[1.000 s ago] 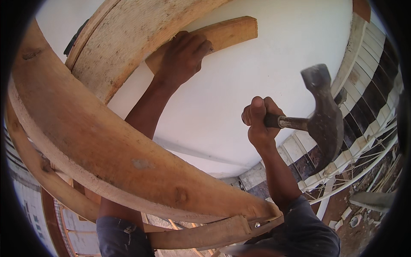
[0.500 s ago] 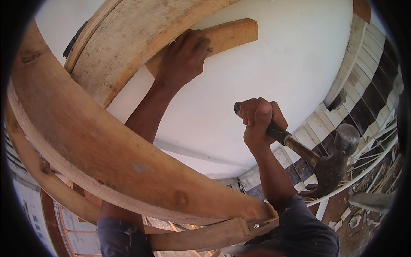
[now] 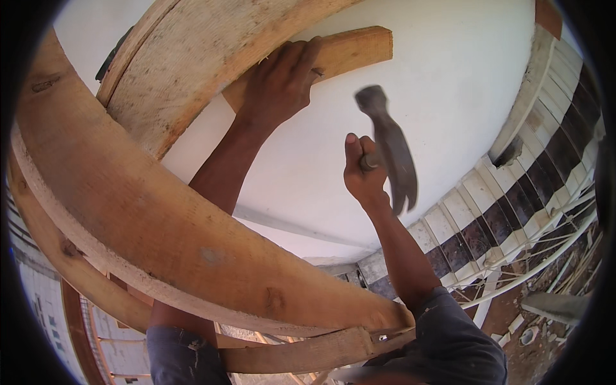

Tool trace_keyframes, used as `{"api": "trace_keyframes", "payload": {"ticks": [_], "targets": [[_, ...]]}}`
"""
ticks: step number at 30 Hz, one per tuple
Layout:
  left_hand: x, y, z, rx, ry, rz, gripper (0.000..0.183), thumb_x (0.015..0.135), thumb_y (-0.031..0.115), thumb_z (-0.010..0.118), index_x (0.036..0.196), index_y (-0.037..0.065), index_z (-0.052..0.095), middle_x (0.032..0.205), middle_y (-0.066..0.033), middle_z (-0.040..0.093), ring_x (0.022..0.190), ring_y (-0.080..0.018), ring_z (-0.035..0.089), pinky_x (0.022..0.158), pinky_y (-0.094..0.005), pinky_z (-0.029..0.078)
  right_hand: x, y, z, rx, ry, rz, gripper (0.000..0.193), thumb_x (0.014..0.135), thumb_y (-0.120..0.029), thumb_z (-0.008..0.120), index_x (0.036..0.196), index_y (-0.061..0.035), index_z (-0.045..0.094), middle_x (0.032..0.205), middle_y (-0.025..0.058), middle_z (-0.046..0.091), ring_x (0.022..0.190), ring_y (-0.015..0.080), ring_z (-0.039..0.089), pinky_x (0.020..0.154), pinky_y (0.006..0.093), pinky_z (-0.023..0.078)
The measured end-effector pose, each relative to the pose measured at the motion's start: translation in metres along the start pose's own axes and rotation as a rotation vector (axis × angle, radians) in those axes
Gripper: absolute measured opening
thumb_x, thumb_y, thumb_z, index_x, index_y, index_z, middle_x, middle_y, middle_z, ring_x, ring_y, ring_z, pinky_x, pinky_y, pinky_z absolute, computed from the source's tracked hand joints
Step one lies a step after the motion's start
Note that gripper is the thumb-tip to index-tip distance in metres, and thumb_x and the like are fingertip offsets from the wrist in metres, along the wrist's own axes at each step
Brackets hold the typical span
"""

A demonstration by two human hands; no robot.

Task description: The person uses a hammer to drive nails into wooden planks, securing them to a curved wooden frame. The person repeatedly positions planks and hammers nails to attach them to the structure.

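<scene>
My left hand (image 3: pixel 279 83) is up at a short wooden block (image 3: pixel 359 50), its fingers laid over the near face and closed on it. The block sits against the white wall, partly behind a thick timber beam (image 3: pixel 192 51). A nail (image 3: pixel 317 72) sticks out of the block beside my fingers. To the lower right, my right hand (image 3: pixel 366 176) is wrapped round the handle of a claw hammer (image 3: pixel 391 138). The hammer's head is raised, its striking face toward the block and its claw pointing down. The head partly covers the hand.
A long wooden plank (image 3: pixel 167 224) crosses in front of me, between my body and the white wall (image 3: pixel 436 83). My left arm passes behind it. White and dark tiles (image 3: pixel 500 212) run along the right. Below them are a white metal frame (image 3: pixel 545 240) and scattered debris (image 3: pixel 532 333).
The hammer has swung up and left from the lower right, turning its head toward the block. My left fingers have straightened upward over the block, leaving the nail more exposed.
</scene>
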State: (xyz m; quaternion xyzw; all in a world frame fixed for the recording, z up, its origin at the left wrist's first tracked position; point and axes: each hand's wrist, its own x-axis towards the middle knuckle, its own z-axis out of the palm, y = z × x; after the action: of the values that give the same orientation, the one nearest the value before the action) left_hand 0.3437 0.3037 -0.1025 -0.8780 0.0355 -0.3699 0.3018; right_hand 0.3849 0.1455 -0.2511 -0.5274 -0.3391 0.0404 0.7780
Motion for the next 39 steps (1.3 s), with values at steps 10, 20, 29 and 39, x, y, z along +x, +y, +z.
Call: {"api": "trace_keyframes", "payload": {"ticks": [10, 20, 29, 39], "targets": [[0.001, 0.0, 0.001, 0.064, -0.069, 0.006, 0.063, 0.078, 0.013, 0.077, 0.136, 0.003, 0.054, 0.106, -0.0097, 0.064, 0.098, -0.0264, 0.061, 0.086, -0.0364, 0.054, 0.007, 0.005, -0.006, -0.035, -0.184, 0.36, 0.041, 0.098, -0.02, 0.063, 0.065, -0.0009, 0.048, 0.051, -0.0012, 0.039, 0.05, 0.0096, 0.031, 0.049, 0.0364, 0.028], [0.008, 0.01, -0.012, 0.082, -0.239, -0.018, 0.069, 0.074, 0.025, 0.083, 0.132, 0.002, 0.054, 0.12, -0.0146, 0.061, 0.11, -0.0322, 0.055, 0.097, -0.0447, 0.046, -0.201, 0.064, -0.231, -0.474, -0.105, 0.602, 0.047, 0.099, -0.039, 0.064, 0.071, -0.0101, 0.04, 0.069, -0.0045, 0.038, 0.068, 0.0072, 0.036, 0.062, 0.0277, 0.035], [0.008, 0.032, -0.036, 0.065, -0.405, 0.064, 0.062, 0.071, 0.02, 0.083, 0.123, 0.001, 0.055, 0.128, -0.0161, 0.058, 0.114, -0.032, 0.057, 0.092, -0.0448, 0.049, -0.293, -0.04, -0.372, -0.38, 0.269, 1.0, 0.032, 0.094, -0.028, 0.069, 0.079, -0.0053, 0.052, 0.06, 0.0008, 0.049, 0.047, 0.0093, 0.047, 0.045, 0.03, 0.04], [-0.02, 0.11, -0.114, -0.068, -0.231, 0.337, 0.053, 0.068, 0.018, 0.083, 0.113, 0.006, 0.057, 0.123, -0.0174, 0.056, 0.108, -0.0334, 0.057, 0.087, -0.0462, 0.05, -0.073, -0.058, -0.181, 0.881, 0.161, 0.932, 0.092, 0.087, -0.057, 0.071, 0.145, 0.005, 0.033, 0.13, 0.0285, 0.056, 0.052, 0.0052, 0.044, 0.051, 0.0239, 0.048]]}}
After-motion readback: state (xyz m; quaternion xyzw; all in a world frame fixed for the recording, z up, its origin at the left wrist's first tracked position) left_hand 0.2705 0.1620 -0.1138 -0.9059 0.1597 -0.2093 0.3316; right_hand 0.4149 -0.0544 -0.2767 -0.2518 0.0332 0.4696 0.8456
